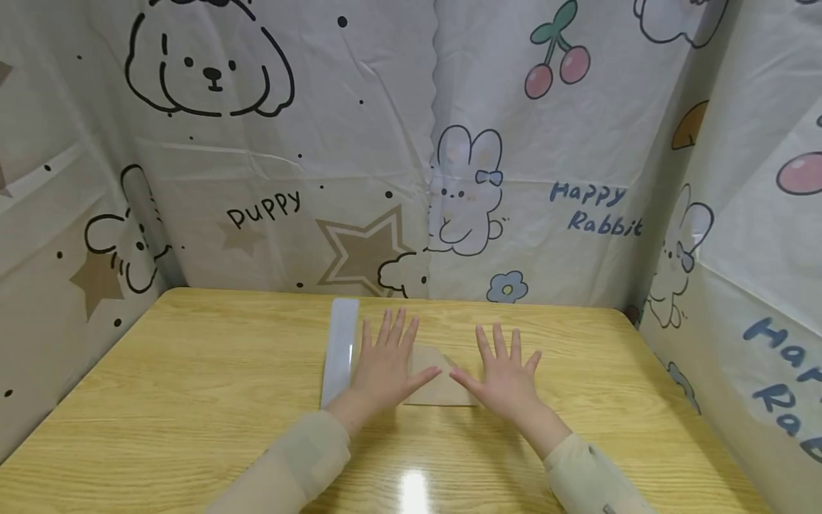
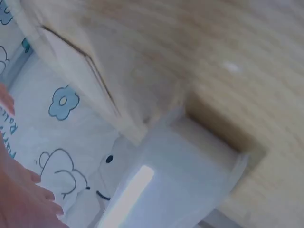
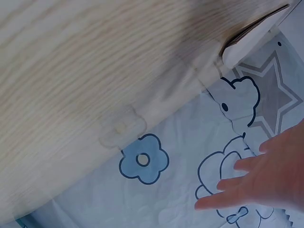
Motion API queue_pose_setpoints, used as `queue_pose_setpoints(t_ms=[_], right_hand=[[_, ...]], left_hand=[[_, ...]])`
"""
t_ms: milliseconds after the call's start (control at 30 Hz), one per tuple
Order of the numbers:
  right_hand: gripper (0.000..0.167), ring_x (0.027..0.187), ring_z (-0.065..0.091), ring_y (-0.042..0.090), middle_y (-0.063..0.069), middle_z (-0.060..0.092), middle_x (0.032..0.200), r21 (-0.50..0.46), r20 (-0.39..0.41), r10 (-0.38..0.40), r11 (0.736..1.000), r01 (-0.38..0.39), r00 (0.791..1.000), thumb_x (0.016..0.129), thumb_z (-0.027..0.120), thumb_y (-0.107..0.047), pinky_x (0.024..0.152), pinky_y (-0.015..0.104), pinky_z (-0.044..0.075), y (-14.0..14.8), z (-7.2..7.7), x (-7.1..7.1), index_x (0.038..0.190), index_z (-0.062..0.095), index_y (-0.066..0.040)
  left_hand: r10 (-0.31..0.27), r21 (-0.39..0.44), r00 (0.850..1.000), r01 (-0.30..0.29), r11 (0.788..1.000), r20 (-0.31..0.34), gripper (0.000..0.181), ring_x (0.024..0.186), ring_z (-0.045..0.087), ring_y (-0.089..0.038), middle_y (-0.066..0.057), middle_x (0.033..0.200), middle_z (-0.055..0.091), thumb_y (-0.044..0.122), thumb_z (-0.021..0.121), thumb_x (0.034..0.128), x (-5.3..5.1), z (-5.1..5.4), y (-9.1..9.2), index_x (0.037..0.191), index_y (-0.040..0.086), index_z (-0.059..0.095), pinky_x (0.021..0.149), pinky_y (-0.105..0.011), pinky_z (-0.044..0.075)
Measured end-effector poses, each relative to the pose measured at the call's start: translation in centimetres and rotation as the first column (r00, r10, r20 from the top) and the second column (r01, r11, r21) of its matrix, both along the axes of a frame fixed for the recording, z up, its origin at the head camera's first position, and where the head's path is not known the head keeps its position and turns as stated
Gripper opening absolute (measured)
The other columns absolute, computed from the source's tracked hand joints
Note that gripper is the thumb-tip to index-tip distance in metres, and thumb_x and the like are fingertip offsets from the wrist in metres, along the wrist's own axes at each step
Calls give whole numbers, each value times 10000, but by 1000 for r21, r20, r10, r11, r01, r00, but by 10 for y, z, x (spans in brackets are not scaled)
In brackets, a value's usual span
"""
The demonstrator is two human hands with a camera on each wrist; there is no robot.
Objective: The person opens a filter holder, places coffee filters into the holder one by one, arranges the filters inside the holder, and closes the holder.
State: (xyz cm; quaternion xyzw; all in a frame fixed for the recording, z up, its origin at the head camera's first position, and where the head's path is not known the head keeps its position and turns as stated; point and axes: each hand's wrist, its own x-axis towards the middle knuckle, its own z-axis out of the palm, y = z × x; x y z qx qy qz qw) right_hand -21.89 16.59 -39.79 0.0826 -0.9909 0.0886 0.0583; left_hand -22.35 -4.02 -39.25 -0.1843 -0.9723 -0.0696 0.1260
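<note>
A flat tan folded paper piece (image 1: 439, 389), envelope-like with slanted upper corners, lies mid-table between the two hands. My left hand (image 1: 384, 365), fingers spread and straight, is over its left side and hides part of it. Opposite, my right hand (image 1: 509, 377) has its fingers spread too, with the thumb by the paper's right edge. Neither hand grips anything; whether they touch the paper is unclear. Left of the left hand stands a long whitish plastic holder (image 1: 340, 350); its hollow end (image 2: 204, 142) shows in the left wrist view. The paper's layered edge (image 3: 256, 33) appears in the right wrist view.
The wooden table (image 1: 193, 371) has rounded far corners. A printed cloth (image 1: 359, 143) with cartoon animals hangs behind it and along both sides. Light glares off the table's front (image 1: 413, 492).
</note>
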Motion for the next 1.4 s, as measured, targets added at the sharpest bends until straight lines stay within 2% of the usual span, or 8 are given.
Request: queue_pose_setpoints(t_ms=[200,433,533,800,1033,1267,1400], right_hand=[[900,1398,74,490,196,143,1548,8,-20,18,1000,-17,1000,834,467,-684,999,751,67,0,-1,0,1498,199,-139],[882,1397,73,491,198,153,1546,3,-24,23,1000,-23,999,840,484,-664,1006,746,64,0,-4,0,1492,224,-130],[879,1397,77,491,196,157,1546,5,-22,23,1000,-23,1000,841,484,-663,1008,744,65,1,-4,1,1491,227,-130],[883,1399,67,489,192,162,1547,16,-13,25,1000,-25,1000,844,474,-664,1015,737,60,1,-3,2,1496,206,-133],[878,1399,57,489,195,172,1543,3,-16,27,1000,-27,1000,841,484,-660,1016,736,48,0,-4,2,1491,227,-128],[875,1394,76,496,200,188,1538,8,-21,29,1000,-29,999,843,482,-659,1016,736,55,0,-5,2,1492,222,-132],[870,1396,72,494,199,178,1540,0,-19,32,999,-33,999,846,484,-653,1017,735,51,0,-5,2,1492,224,-132]], left_hand=[[16,40,999,-15,999,-43,882,1443,110,-332,-151,1554,155,672,409,872,-8,15,-6,1469,42,252,1130,-575,71],[93,125,994,-85,989,-62,803,1427,166,-360,-176,1530,232,605,429,907,-19,38,-24,1444,22,301,1128,-581,71],[125,137,990,-116,984,-58,776,1423,171,-368,-184,1525,238,579,433,918,-23,43,-32,1436,14,314,1126,-584,67],[169,131,985,-164,978,-26,766,1422,145,-392,-206,1527,213,565,410,932,-32,41,-51,1437,-1,300,1116,-598,75],[189,207,982,-185,961,1,731,1405,172,-423,-244,1499,254,527,436,939,-32,42,-65,1391,-42,350,1102,-621,93],[165,329,980,-193,924,111,555,1377,240,-426,-244,1460,329,364,398,989,-33,36,-75,1357,-51,386,1097,-618,128],[143,345,981,-182,921,134,489,1309,368,-406,-229,1389,435,305,393,995,-37,32,-78,1338,-43,416,1074,-596,223]])
